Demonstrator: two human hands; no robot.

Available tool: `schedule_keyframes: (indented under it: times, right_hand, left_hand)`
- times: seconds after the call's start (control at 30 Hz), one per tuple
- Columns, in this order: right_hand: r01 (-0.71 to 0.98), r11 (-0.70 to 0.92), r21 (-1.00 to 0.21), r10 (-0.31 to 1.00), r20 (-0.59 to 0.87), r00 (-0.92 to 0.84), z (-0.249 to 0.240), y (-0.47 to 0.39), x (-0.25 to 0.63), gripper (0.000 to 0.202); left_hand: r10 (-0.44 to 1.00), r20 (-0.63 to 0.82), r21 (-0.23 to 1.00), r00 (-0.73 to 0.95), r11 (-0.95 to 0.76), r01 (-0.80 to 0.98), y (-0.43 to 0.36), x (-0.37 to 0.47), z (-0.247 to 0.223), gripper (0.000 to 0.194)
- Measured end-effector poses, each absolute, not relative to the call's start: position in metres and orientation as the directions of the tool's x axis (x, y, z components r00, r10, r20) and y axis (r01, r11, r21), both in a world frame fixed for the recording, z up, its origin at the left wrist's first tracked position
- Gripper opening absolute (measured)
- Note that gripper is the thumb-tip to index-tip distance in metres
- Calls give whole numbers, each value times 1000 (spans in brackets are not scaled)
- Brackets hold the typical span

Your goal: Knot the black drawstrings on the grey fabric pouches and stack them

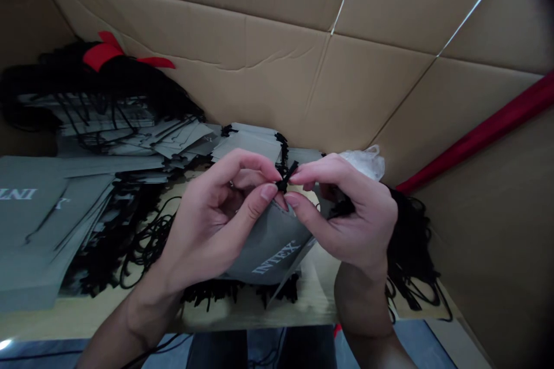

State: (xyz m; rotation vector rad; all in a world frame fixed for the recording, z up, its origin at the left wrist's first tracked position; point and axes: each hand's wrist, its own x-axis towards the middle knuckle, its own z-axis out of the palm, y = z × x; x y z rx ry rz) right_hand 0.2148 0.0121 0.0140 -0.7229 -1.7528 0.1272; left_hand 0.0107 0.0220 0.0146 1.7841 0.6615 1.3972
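Note:
My left hand [225,213] pinches a short piece of black cord [283,184] between thumb and forefinger. From the other side my right hand [346,207] closes thumb and forefinger by the same cord, whose free end sticks up between them. The cord looks bunched or knotted at the top edge of a grey flat piece [272,242] with white INTEX lettering, which hangs tilted below my fingers. My fingers hide part of that edge. Under and behind it lie more grey pieces with black cord ends [238,291].
Stacks of grey printed pieces [30,213] cover the table's left side. A black cord bundle with a red tie [104,56] sits behind them. More black cords [411,242] lie right, near a clear plastic bag [367,161]. Cardboard walls [259,40] enclose the wooden table [311,305].

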Motion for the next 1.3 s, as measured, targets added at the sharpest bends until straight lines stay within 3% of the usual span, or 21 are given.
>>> schedule_keyframes:
  times: [0.23, 0.53, 0.9, 1.1, 1.3]
  right_hand:
    - [386, 794, -471, 544, 833, -103, 14, 9, 210, 23]
    - [331, 698, -634, 693, 715, -90, 14, 5, 214, 22]
    - [194, 550, -812, 823, 488, -290, 22, 8, 223, 13]
    - [244, 547, -801, 821, 456, -343, 24, 7, 224, 13]
    - [319, 618, -718, 783, 525, -335, 21, 6, 223, 13]
  left_hand:
    - [745, 593, 785, 304, -620, -11, 22, 12, 13, 6]
    - [645, 694, 660, 320, -747, 75, 30, 2, 13, 9]
    - [507, 689, 586, 518, -810, 15, 40, -15, 15, 15]
    - [428, 727, 472, 537, -879, 62, 37, -15, 12, 19]
    - [395, 762, 369, 514, -916, 157, 33, -11, 9, 19]
